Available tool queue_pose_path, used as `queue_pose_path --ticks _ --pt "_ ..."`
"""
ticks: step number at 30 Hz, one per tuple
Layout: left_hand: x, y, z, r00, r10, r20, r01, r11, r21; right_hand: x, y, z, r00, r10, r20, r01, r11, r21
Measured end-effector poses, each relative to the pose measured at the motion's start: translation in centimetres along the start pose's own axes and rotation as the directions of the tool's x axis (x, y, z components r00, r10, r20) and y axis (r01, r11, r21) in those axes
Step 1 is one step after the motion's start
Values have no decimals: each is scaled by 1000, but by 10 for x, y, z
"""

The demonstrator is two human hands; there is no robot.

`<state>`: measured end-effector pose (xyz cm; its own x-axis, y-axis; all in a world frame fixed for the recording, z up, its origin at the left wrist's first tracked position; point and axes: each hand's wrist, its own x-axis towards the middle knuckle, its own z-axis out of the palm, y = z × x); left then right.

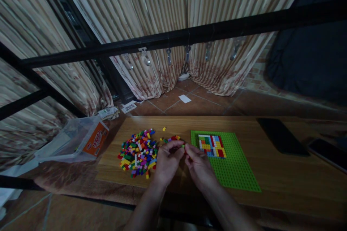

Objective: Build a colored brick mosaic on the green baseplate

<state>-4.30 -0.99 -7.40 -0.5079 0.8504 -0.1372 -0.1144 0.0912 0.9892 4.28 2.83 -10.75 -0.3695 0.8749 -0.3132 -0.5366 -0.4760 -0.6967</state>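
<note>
My left hand (168, 157) and my right hand (197, 160) meet over the wooden table, fingertips pinched together around a small green toy brick (183, 146). Most of that brick is hidden by the fingers. Just right of my right hand lies a green baseplate (238, 168), bearing a flat block of multicoloured bricks (211, 146) near its far left corner. A heap of loose bricks (139, 153) in many colours spreads to the left of my left hand. Several more bricks (173, 138) lie just beyond my fingers.
A clear plastic box (73, 140) with an orange label stands left of the wooden table (276, 177). Two dark flat devices, one a black slab (282, 136) and one phone-like (329, 153), lie at the right. A black metal bar (173, 39) with hanging clips crosses beyond the table.
</note>
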Motion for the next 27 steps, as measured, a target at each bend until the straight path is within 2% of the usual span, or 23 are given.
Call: queue_pose_path --ticks 2,4,7,10,16,20,24,27 --pt "0 3 0 999 -49 1 49 996 -81 1 -2 0 998 -53 22 54 998 -36" --pt "-1 5 -2 989 -147 18 148 982 -121 2 -4 -1 995 -89 43 92 992 -88" --pt "-2 5 -3 939 -325 111 331 942 -44 2 -6 -3 991 -83 110 101 980 -169" --pt "-2 3 -3 888 -413 201 421 907 4 1 -9 -4 982 -36 184 78 971 -227" --pt "-2 5 -2 867 -441 231 460 887 -35 -3 -9 1 990 -34 135 61 977 -202" --pt "-5 3 3 879 -443 178 457 889 -43 -3 -1 3 993 -22 118 47 976 -213" --pt "-9 -1 12 895 -428 122 436 899 -41 -2 6 2 990 -141 15 139 943 -303" --pt "-12 -4 16 915 -388 111 391 920 -5 -3 8 1 983 -173 -56 142 924 -355"
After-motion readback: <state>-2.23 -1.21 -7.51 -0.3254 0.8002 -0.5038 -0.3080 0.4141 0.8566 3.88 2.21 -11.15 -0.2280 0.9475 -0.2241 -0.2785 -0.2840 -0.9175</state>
